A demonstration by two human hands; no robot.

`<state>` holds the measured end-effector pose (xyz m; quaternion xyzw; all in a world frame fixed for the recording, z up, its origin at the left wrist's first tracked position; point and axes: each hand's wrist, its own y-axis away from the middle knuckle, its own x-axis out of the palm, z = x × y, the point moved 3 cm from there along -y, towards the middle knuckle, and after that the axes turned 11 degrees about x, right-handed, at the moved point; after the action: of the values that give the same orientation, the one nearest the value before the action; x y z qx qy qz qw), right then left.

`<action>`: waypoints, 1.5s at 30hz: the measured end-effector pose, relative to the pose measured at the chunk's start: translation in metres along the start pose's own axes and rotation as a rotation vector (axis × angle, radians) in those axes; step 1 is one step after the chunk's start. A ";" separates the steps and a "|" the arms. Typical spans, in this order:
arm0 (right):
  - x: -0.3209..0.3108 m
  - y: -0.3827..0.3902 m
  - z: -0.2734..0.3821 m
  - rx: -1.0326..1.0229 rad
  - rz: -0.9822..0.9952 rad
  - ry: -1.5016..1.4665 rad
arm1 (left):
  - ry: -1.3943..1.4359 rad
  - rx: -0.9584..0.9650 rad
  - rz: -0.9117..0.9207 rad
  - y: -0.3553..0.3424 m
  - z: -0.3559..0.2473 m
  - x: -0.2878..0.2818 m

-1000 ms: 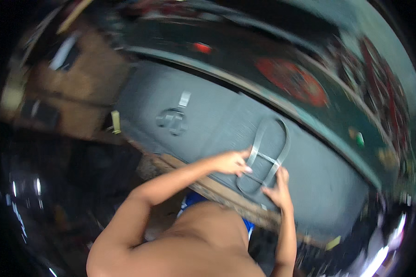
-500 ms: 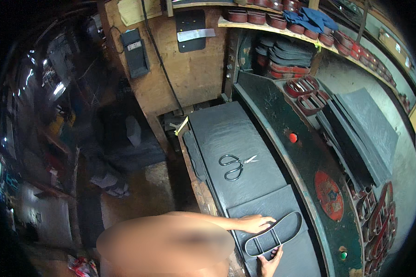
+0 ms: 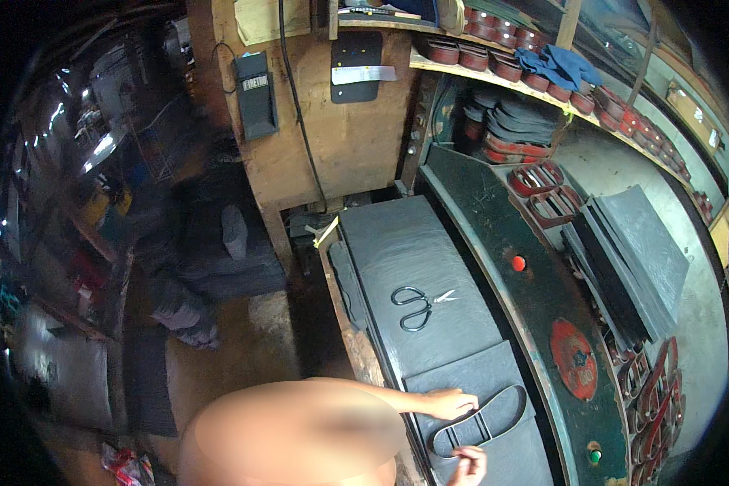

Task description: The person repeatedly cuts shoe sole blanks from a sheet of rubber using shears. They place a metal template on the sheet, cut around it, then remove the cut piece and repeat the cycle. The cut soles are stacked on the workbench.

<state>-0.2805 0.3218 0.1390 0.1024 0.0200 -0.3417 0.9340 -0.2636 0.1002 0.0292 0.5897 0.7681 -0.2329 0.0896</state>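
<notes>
A sole-shaped metal cutting die with two crossbars lies on a dark rubber sheet at the near end of the work surface. The fingers of my left hand are bent together at the die's upper left rim and seem to grip it. Beside its lower edge is my right hand, fingers loosely curled and a little apart, seemingly off the rim. Black-handled scissors rest farther up the dark surface, blades pointing right.
A green machine beam with a red button and a green button runs along the right. Stacked dark sheets and red cutting dies lie beyond it. More dies line a shelf at the back.
My view has shifted slightly, so the scene sits a little lower. My right hand has drawn back from the die's lower rim and curled. My left fingers have bent in at the upper rim.
</notes>
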 end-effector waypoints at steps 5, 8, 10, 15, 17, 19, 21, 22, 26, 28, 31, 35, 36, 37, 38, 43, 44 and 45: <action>0.114 0.025 0.029 0.093 0.834 0.142 | 0.035 0.004 -0.020 0.000 -0.008 -0.005; 0.142 0.018 0.039 0.031 0.917 0.200 | 0.040 0.050 -0.035 0.000 -0.009 -0.006; 0.149 0.017 0.045 0.033 0.883 0.147 | 0.054 0.076 -0.042 0.000 -0.008 -0.006; 0.149 0.024 0.045 0.249 0.764 0.166 | 0.056 0.030 -0.005 -0.001 -0.001 -0.003; 0.150 0.027 0.039 0.299 0.704 0.159 | 0.099 0.073 -0.032 -0.001 -0.002 -0.002; 0.152 0.029 0.031 0.325 0.656 0.152 | 0.119 0.106 -0.053 -0.001 -0.002 -0.003; 0.154 0.030 0.026 0.262 0.614 0.164 | 0.113 0.111 -0.052 -0.001 -0.003 -0.004; 0.155 0.031 0.025 0.236 0.592 0.169 | 0.112 0.117 -0.051 -0.001 -0.004 -0.005; 0.164 0.033 0.027 0.226 0.561 0.193 | 0.099 0.071 -0.027 0.000 -0.007 -0.009; 0.170 0.033 0.032 0.297 0.564 0.172 | 0.142 0.099 -0.034 0.001 -0.009 -0.011; 0.183 0.031 0.043 0.317 0.572 0.178 | 0.113 0.062 -0.019 0.000 -0.008 -0.011; 0.200 0.029 0.049 0.289 0.522 0.159 | 0.128 0.081 -0.027 -0.001 -0.003 -0.008; 0.203 0.030 0.049 0.271 0.497 0.161 | 0.148 0.090 -0.036 -0.001 -0.002 -0.008; 0.205 0.031 0.049 0.255 0.473 0.163 | 0.163 0.079 -0.031 -0.001 -0.001 -0.007; 0.208 0.033 0.046 0.291 0.465 0.148 | 0.177 0.069 -0.024 -0.002 0.000 -0.007; 0.213 0.051 0.027 0.472 0.347 0.060 | 0.227 0.073 -0.049 -0.002 -0.003 -0.009; 0.213 0.056 0.024 0.485 0.338 0.016 | 0.230 0.040 -0.033 -0.002 -0.003 -0.009; 0.212 0.061 0.022 0.501 0.294 0.028 | 0.231 0.009 -0.005 -0.001 -0.004 -0.009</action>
<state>-0.0797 0.2284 0.1483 0.3363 -0.0671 -0.1956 0.9188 -0.2613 0.0935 0.0364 0.6111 0.7737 -0.1670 -0.0027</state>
